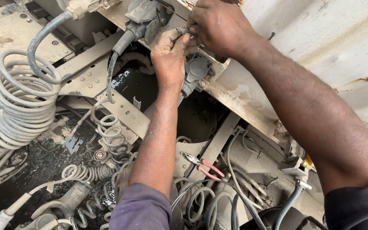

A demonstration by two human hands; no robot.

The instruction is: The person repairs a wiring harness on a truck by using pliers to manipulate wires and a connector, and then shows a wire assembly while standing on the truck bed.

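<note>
My left hand (169,57) reaches up and grips a small dark part at a grey round socket (196,70) mounted on a dusty metal bracket (218,87). My right hand (220,27) comes in from the right and closes its fingers on the same small part just above the socket. Both hands touch each other there. What the fingers pinch is mostly hidden. A second grey connector (143,19) with a thick cable (118,55) plugged in sits to the left of the hands.
Large pale coiled hoses (20,102) hang at left. Smaller coils (113,140) and loose cables (209,200) lie below. Red-handled pliers (203,165) rest on a frame beam. A dirty white panel (333,47) fills the upper right. Wet, oily ground (71,145) shows beneath.
</note>
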